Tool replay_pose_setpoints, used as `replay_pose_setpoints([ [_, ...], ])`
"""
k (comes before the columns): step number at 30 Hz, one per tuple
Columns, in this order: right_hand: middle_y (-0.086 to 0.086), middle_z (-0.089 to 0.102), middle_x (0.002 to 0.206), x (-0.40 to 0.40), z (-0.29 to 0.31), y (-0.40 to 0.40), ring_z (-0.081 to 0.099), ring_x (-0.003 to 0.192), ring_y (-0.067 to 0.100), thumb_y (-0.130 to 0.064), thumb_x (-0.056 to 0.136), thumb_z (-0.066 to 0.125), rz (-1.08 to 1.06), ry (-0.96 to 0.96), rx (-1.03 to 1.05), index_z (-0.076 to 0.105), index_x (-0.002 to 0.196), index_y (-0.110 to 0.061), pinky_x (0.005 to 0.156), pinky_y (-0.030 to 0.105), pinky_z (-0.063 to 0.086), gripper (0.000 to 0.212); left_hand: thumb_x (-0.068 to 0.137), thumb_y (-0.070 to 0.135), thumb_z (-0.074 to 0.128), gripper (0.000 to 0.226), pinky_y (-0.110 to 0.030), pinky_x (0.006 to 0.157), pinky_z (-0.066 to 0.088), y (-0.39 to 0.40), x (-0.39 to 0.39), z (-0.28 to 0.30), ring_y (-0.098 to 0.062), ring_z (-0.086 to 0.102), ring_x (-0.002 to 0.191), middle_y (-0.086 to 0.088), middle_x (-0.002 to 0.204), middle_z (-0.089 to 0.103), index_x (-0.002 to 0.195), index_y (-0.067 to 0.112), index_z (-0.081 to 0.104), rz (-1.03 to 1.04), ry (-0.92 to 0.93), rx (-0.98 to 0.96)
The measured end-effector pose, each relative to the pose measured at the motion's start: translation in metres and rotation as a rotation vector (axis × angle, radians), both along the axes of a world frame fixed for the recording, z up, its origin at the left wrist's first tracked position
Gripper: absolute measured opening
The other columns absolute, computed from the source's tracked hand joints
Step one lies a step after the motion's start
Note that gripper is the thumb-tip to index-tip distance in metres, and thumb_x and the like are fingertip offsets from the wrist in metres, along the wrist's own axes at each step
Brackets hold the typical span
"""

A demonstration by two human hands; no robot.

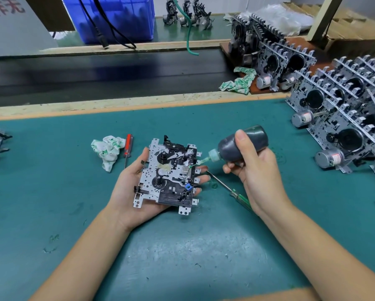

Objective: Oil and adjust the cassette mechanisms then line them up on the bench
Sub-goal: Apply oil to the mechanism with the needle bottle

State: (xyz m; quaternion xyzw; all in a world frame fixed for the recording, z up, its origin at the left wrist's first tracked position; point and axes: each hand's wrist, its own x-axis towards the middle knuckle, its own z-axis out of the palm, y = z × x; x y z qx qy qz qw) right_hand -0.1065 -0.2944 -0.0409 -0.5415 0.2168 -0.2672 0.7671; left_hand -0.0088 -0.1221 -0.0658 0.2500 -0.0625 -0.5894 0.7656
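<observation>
Left hand lay palm-up under the cassette mechanism, held just above the green table; its fingers were spread flat beneath the far edge, cradling rather than pinching. Right hand gripped the dark oil bottle, fingers curled round it, thumb on top, green nozzle tip touching the mechanism's right side. A green-handled screwdriver lay on the table, partly under that hand. The mechanism looked light and stiff: thin stamped plate, sharp tabs, small gears and springs likely fragile, and slippery once oiled. Best held by plate edges. Finished units stood in rows at right.
</observation>
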Motion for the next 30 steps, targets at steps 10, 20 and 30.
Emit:
replay_pose_setpoints([
  [10, -0.004, 0.068, 0.07, -0.002, 0.004, -0.001, 0.058, 0.056, 0.007, -0.047, 0.06, 0.069, -0.004, -0.004, -0.022, 0.063, 0.079, -0.016, 0.051, 0.021, 0.049, 0.036, 0.097, 0.05, 0.033, 0.069, -0.057, 0.112, 0.026, 0.001, 0.001, -0.001, -0.05, 0.035, 0.132, -0.035, 0.141, 0.037, 0.134, -0.005, 0.048, -0.018, 0.009, 0.002],
  [20, 0.002, 0.072, 0.094, -0.002, 0.0, -0.028, 0.066, 0.085, 0.014, -0.011, 0.074, 0.076, -0.051, 0.159, -0.281, 0.051, 0.098, -0.021, 0.084, 0.033, 0.052, 0.036, 0.097, 0.056, 0.027, 0.073, -0.057, 0.109, 0.03, 0.0, 0.002, -0.003, -0.047, 0.039, 0.131, -0.032, 0.14, 0.042, 0.133, -0.003, 0.051, -0.007, -0.031, 0.024],
  [30, -0.013, 0.061, 0.103, 0.006, -0.01, -0.028, 0.059, 0.102, 0.009, -0.01, 0.077, 0.075, 0.024, 0.278, -0.623, 0.052, 0.105, -0.029, 0.096, 0.037, 0.047, 0.04, 0.096, 0.058, 0.027, 0.074, -0.056, 0.107, 0.035, -0.002, 0.001, -0.001, -0.045, 0.043, 0.129, -0.031, 0.138, 0.045, 0.128, -0.002, 0.056, -0.008, -0.038, 0.044],
])
